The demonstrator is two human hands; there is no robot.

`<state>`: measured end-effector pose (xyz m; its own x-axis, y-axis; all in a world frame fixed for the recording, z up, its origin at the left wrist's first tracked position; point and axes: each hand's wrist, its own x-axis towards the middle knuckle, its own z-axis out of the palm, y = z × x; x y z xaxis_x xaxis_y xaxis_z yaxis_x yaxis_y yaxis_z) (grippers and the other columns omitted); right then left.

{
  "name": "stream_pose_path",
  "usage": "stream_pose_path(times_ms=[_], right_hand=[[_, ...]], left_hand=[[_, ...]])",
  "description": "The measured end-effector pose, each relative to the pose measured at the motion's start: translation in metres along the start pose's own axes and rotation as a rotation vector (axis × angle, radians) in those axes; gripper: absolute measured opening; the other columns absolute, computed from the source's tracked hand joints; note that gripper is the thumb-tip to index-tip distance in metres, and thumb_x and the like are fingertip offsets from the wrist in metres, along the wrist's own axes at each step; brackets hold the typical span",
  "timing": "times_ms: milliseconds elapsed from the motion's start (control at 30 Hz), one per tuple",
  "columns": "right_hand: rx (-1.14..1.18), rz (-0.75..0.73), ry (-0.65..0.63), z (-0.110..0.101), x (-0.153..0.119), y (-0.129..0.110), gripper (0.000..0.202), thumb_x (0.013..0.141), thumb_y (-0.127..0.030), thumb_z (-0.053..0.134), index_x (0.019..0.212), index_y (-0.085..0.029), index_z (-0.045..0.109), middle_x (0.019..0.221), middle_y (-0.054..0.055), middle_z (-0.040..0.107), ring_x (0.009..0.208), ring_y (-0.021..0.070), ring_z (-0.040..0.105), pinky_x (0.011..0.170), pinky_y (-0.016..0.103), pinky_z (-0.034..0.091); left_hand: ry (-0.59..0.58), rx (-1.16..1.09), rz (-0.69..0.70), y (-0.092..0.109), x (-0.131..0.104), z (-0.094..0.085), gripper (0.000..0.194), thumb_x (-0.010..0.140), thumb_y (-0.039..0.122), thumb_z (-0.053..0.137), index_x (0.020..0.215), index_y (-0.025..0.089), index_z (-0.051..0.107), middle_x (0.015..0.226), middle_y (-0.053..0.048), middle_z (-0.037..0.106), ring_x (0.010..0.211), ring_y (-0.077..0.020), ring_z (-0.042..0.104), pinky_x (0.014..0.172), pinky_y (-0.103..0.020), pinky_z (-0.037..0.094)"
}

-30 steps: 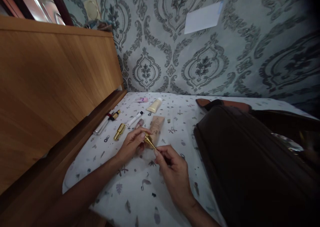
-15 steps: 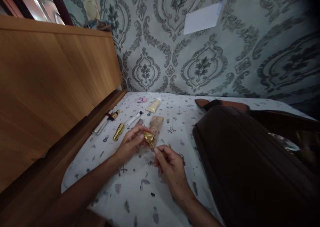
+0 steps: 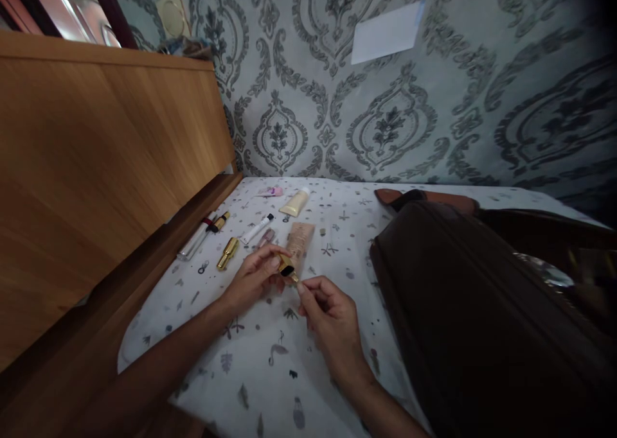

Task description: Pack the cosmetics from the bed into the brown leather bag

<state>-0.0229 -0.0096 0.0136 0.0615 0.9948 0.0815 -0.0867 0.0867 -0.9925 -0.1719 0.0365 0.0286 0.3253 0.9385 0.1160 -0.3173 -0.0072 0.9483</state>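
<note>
My left hand (image 3: 259,274) is closed on a gold case (image 3: 286,266), whose dark end faces me. Close to its right, my right hand (image 3: 330,309) pinches a small gold piece (image 3: 295,279) between thumb and forefinger. Just behind the fingers lies a beige-pink tube (image 3: 301,236). A small pink item (image 3: 266,237) and a slim white tube with a black cap (image 3: 257,229) rest beyond my left hand. To the left, a gold tube (image 3: 227,254) lies on the patterned white sheet (image 3: 231,361).
A large dark brown bag (image 3: 448,309) fills the right side. Wooden furniture (image 3: 110,136) stands at the left. Near the wall are a cream tube (image 3: 295,203) and a pink packet (image 3: 273,191). A silvery tube (image 3: 193,242) lies beside the wooden edge.
The gold case in my left hand has turned, so its dark end now shows. The small pink item behind my left hand is more exposed.
</note>
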Motion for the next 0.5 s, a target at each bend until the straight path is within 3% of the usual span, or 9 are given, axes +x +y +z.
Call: stream_pose_path(times_ms=[500], right_hand=[[0.049, 0.003, -0.097, -0.0007, -0.0066, -0.0081, 0.031, 0.084, -0.047, 0.058, 0.074, -0.018, 0.059, 0.055, -0.003, 0.052, 0.046, 0.008, 0.042, 0.043, 0.018, 0.034]], left_hand=[[0.019, -0.088, -0.155, 0.0, 0.0016, 0.0013, 0.043, 0.076, 0.054, 0.073, 0.078, 0.014, 0.058, 0.057, 0.0, 0.061, 0.041, -0.0083, 0.052, 0.038, -0.018, 0.039]])
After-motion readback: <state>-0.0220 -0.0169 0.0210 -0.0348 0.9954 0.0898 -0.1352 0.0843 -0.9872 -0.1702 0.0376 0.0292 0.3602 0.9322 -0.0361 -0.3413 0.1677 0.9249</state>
